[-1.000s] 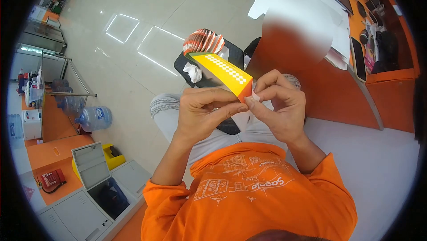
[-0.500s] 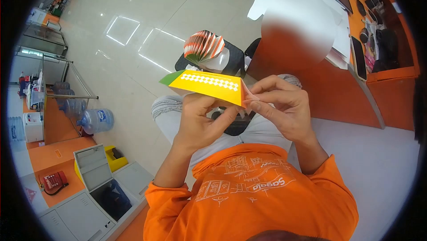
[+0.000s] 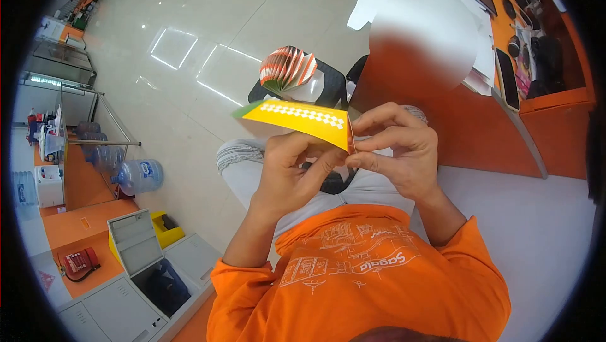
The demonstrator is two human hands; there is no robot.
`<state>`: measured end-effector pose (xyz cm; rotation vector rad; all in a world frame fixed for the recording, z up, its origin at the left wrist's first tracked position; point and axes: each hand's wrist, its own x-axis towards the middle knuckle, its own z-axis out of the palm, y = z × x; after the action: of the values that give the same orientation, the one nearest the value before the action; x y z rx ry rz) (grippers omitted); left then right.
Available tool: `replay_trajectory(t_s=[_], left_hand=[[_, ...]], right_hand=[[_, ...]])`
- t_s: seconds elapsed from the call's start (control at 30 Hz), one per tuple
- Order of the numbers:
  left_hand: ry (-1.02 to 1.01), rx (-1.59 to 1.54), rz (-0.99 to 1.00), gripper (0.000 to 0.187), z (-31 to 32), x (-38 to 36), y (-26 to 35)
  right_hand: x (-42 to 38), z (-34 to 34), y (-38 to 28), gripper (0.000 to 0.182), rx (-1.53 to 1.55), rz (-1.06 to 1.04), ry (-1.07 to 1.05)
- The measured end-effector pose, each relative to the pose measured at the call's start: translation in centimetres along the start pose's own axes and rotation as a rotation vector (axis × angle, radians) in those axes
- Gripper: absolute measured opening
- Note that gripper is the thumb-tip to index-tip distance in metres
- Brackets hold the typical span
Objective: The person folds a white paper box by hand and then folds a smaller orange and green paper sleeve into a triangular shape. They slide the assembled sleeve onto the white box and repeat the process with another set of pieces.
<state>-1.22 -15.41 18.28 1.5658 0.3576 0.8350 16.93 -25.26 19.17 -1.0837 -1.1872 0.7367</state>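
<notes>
A yellow folded card piece (image 3: 300,124) with a white diamond pattern and a green far-left end is held up in front of my lap. My left hand (image 3: 290,168) closes on it from below, thumb towards the right end. At that right end, the fingertips of my right hand (image 3: 398,149) pinch a pinkish-orange flap (image 3: 352,137). Just beyond the card, a pleated paper fan shape (image 3: 288,67) in orange, white and green rests on a black seat-like surface (image 3: 330,83). Part of the card's underside is hidden by my left hand.
To the right stands an orange desk with papers, a phone (image 3: 507,77) and cables; a blurred round patch covers part of it. At left are water bottles (image 3: 140,176), an open locker door (image 3: 134,241), a yellow bin (image 3: 166,229) and a fire extinguisher (image 3: 79,264).
The card has tilted and moved slightly right, and its right-end flap now stands flatter against the edge. My right fingers have pressed in closer around that flap.
</notes>
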Motion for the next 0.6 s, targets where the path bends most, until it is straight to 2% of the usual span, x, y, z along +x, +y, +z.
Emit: replay_trajectory(t_s=[0.17, 0.23, 0.33, 0.37, 0.4, 0.47, 0.53, 0.6], left_hand=[[0.018, 0.112, -0.020, 0.020, 0.2, -0.2, -0.2], [0.163, 0.014, -0.047, 0.021, 0.9, -0.3, -0.6], [0.128, 0.096, -0.147, 0.023, 1.1, -0.1, -0.1], [0.068, 0.155, -0.150, 0.031, 0.8, -0.2, -0.6], [0.067, 0.155, -0.151, 0.031, 0.9, 0.0, -0.7], [-0.004, 0.422, 0.025, 0.043, 1.4, 0.3, -0.8], [0.016, 0.430, 0.002, 0.044, 2.0, -0.3, -0.9], [0.052, 0.442, -0.041, 0.047, 2.4, -0.9, -1.2]], right_hand=[[-0.1, 0.8, 0.8, 0.021, -0.010, -0.051, 0.028], [0.1, 1.4, 0.8, 0.018, -0.184, -0.156, 0.079], [0.4, 1.6, 1.8, 0.013, -0.267, -0.149, 0.173], [0.4, 1.6, 2.1, 0.013, -0.267, -0.150, 0.175], [0.4, 1.7, 2.4, 0.009, -0.245, -0.086, 0.205], [0.3, 2.0, 2.7, 0.006, -0.219, -0.018, 0.235], [0.4, 2.4, 2.9, 0.008, -0.265, 0.057, 0.318], [0.4, 1.9, 3.2, 0.010, -0.257, 0.102, 0.309]])
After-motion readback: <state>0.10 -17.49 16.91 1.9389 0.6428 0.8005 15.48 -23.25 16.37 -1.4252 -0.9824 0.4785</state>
